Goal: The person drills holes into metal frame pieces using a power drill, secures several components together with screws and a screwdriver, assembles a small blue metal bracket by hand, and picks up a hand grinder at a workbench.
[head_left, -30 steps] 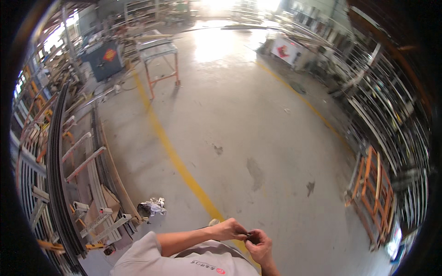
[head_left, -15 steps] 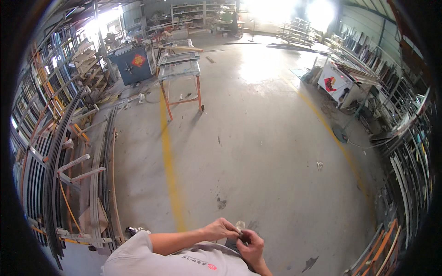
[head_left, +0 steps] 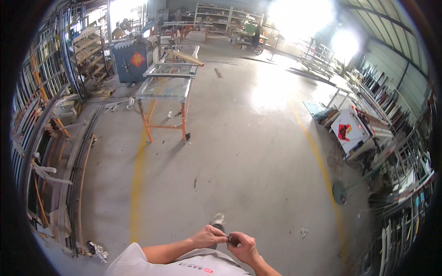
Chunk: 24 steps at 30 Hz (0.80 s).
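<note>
Both hands meet in front of my waist, fingertips almost touching. My left hand (head_left: 208, 237) is closed in a pinch at a small dark piece (head_left: 229, 238), too small to name. Around the other side of that piece curl the fingers of my right hand (head_left: 244, 247), thumb bent inward. The fingers cover most of it. Just beyond the hands, my shoe (head_left: 218, 218) shows on the grey floor.
Ahead to the left stands an orange-legged worktable (head_left: 163, 89) with a frame on top, near a blue cabinet (head_left: 131, 62). Racks of long profiles (head_left: 76, 184) line the left. A white box-like unit (head_left: 347, 131) and more profile racks stand right. Yellow lines (head_left: 136, 193) mark the floor.
I have moved forward; the worktable and the white unit look nearer. My hands stay together at the waist, with the small piece still between the fingers.
</note>
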Available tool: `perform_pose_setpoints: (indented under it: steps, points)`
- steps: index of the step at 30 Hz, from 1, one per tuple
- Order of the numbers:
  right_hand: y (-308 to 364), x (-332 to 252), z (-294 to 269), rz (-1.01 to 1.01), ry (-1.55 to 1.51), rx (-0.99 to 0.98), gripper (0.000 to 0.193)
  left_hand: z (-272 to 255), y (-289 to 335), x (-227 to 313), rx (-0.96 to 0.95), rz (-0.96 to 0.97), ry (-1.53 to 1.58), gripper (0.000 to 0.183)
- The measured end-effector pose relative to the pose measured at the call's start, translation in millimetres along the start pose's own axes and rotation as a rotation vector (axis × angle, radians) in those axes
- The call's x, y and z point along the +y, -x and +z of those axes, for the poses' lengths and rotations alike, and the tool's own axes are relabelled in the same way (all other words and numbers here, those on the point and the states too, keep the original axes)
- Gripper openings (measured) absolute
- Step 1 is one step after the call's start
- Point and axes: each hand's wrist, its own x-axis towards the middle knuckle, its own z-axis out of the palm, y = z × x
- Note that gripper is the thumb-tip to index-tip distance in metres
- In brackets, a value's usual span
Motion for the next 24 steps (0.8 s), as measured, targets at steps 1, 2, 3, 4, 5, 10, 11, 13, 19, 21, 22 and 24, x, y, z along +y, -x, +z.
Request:
perform_pose_setpoints:
  steps: [1,2,3,4,5,10,11,13,19,21,22,24]
  points:
    - [-34.4,21.0,-16.9,-0.013,0.033,0.012,0.029,-11.4,-47.7,14.1,-0.03,0.024,-0.046,0.022]
    - [-67.0,37.1,-31.3,0.039,0.015,0.033,0.029,-25.3,-95.0,26.2,-0.053,0.043,-0.096,0.023]
    - [-97.4,46.6,-54.2,0.075,0.011,0.038,0.029,-25.8,-130.3,45.3,-0.088,0.03,-0.125,0.023]
    - [-130.9,55.7,-80.2,0.111,0.009,0.044,0.03,-32.3,-171.2,68.4,-0.143,0.024,-0.076,0.025]
    - [-168.0,66.0,-103.5,0.124,0.0,0.071,0.03,-35.9,-207.1,94.8,-0.175,0.011,-0.029,0.024]
    - [-318.3,140.4,-185.2,0.152,-0.012,0.224,0.03,-74.6,-386.9,211.4,-0.282,-0.031,0.041,0.023]
    - [-351.2,166.1,-191.8,0.171,-0.044,0.243,0.03,-85.6,-428.3,217.5,-0.298,-0.03,0.03,0.022]
    - [-418.0,216.5,-203.8,0.21,-0.109,0.275,0.029,-117.3,-509.7,230.1,-0.29,-0.122,0.112,0.022]
    - [-673.1,350.0,-273.1,0.13,-0.213,0.097,0.029,-213.6,-735.7,312.5,-0.114,-0.134,0.097,0.021]
    - [-772.6,364.6,-300.8,0.078,-0.154,-0.045,0.028,-248.3,-789.7,339.5,0.007,-0.13,0.155,0.02]
    - [-819.9,366.8,-312.8,0.044,-0.194,-0.066,0.026,-264.4,-813.6,365.0,0.06,-0.123,0.182,0.02]
    - [-909.8,376.5,-335.0,0.006,-0.204,-0.148,0.025,-299.2,-865.5,410.5,0.168,-0.053,0.216,0.02]
